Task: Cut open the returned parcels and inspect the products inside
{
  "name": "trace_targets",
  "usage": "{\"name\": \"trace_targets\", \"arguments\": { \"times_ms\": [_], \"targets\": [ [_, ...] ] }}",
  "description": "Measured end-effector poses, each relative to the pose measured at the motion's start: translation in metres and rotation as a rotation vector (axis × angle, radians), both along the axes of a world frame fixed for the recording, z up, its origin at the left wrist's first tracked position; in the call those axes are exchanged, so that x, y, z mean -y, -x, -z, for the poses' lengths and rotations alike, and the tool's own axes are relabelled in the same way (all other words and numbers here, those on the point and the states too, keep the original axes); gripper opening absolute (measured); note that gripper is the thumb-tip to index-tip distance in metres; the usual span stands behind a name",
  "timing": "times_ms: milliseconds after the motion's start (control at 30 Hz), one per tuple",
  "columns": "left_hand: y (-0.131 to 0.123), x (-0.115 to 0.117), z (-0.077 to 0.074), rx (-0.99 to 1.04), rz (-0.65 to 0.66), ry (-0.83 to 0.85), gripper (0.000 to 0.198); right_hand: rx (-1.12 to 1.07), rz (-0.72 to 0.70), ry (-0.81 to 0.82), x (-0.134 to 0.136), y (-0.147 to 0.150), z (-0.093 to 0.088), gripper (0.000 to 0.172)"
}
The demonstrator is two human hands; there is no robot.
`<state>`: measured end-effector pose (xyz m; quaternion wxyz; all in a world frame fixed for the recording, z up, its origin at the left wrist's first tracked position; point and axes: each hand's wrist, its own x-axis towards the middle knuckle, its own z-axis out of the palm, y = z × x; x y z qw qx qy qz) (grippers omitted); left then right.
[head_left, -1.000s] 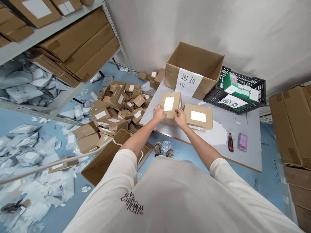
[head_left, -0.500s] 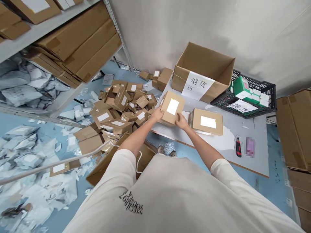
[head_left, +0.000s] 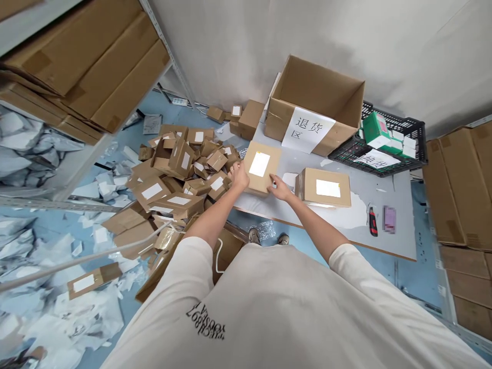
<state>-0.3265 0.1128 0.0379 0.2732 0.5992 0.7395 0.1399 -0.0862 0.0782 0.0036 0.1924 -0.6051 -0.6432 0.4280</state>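
Observation:
A cardboard box [head_left: 274, 154] with a white label on top is at the left end of the grey table. My left hand [head_left: 239, 175] is closed on its left side, with the fingers curled at the edge. On the opposite side, my right hand [head_left: 280, 188] grips the near right edge, its index finger against the cardboard and the other fingers partly hidden. A second labelled cardboard box [head_left: 325, 188] rests on the table just right of my right hand. Further right lie a red and black utility knife [head_left: 372, 222] and a blurred purple item [head_left: 389, 219].
A large open carton [head_left: 277, 118] with a paper sign stands at the table's back, beside a black crate [head_left: 418, 138] of green and white boxes. Opened boxes [head_left: 180, 159] are heaped on the floor at left, near a shelf [head_left: 77, 179]. Stacked cartons [head_left: 457, 189] stand at right.
The view has shifted a little, turning slightly to the right. The held box looks lower and flatter on the table, with both hands still at its sides.

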Motion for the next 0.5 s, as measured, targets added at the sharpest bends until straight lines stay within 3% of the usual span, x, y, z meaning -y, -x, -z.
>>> {"name": "trace_targets", "arguments": {
  "times_ms": [100,233,367,500],
  "targets": [
    [-0.034,0.001,-0.014,0.021,0.136,-0.143,0.071,0.001,0.058,-0.060,0.002,-0.026,-0.007,0.069],
    [-0.101,0.001,-0.025,0.087,0.369,-0.172,0.062,0.060,0.185,-0.167,0.007,-0.089,-0.019,0.055],
    [-0.168,0.001,-0.020,0.163,0.501,-0.065,0.060,0.163,0.331,-0.212,0.018,-0.172,-0.030,0.047],
    [-0.218,0.005,-0.007,0.226,0.515,0.110,0.065,0.248,0.506,-0.158,0.042,-0.250,-0.029,0.051]
  ]
}}
